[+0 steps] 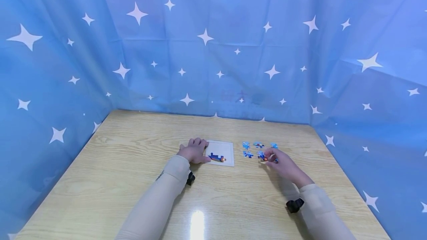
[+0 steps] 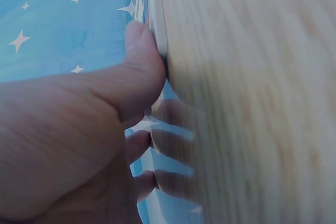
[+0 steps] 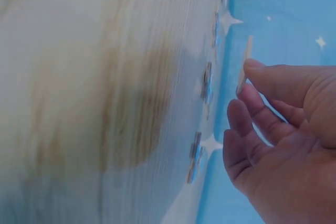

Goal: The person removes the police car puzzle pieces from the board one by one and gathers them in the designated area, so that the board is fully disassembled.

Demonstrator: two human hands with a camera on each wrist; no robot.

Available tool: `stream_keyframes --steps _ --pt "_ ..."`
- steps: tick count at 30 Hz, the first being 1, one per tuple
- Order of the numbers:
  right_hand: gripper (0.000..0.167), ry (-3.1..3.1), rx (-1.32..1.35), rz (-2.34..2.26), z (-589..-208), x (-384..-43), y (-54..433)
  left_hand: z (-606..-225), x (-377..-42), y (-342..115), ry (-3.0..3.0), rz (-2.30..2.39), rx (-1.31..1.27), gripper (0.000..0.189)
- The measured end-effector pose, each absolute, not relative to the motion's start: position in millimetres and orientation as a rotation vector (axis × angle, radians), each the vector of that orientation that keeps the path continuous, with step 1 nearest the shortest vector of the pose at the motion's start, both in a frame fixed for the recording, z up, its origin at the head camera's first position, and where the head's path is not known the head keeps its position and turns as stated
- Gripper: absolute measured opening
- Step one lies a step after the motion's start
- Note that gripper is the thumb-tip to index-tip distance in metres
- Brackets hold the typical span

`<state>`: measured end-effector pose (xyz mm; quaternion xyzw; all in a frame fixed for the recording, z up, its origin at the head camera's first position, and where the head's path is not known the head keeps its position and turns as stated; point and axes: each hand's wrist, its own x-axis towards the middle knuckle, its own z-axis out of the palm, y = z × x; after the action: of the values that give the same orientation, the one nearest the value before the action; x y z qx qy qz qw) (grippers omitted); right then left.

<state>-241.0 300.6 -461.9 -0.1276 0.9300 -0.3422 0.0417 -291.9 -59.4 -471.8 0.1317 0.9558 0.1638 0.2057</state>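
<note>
A flat white puzzle tray (image 1: 220, 147) lies on the table, with joined puzzle pieces (image 1: 217, 157) along its near side. My left hand (image 1: 195, 152) rests at the tray's left edge, fingers spread. In the left wrist view its thumb (image 2: 142, 59) touches the tray's rim (image 2: 157, 17). To the right of the tray, my right hand (image 1: 282, 164) pinches a puzzle piece (image 3: 245, 64) between thumb and index finger, raised off the table. Its picture side cannot be made out in the right wrist view. Loose blue puzzle pieces (image 1: 248, 154) lie beside that hand, some partly hidden by it.
The loose pieces lie in rough rows, including one piece (image 1: 258, 145) at the back and another (image 1: 274, 145) just beyond the right hand. The wooden table (image 1: 133, 151) is bordered by a blue curtain (image 1: 233, 84) with white stars. A bright reflection shines near the front.
</note>
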Motion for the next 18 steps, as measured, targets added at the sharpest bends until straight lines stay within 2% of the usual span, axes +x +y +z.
stream_keyframes --steps 10,18 --pt "0.024 2.792 -0.375 -1.072 -467 -234 320 -465 -285 -59 2.675 0.49 0.374 0.072" --pt "0.027 2.794 -0.359 -1.062 -467 -230 333 -479 -294 -58 2.69 0.454 0.358 0.074"
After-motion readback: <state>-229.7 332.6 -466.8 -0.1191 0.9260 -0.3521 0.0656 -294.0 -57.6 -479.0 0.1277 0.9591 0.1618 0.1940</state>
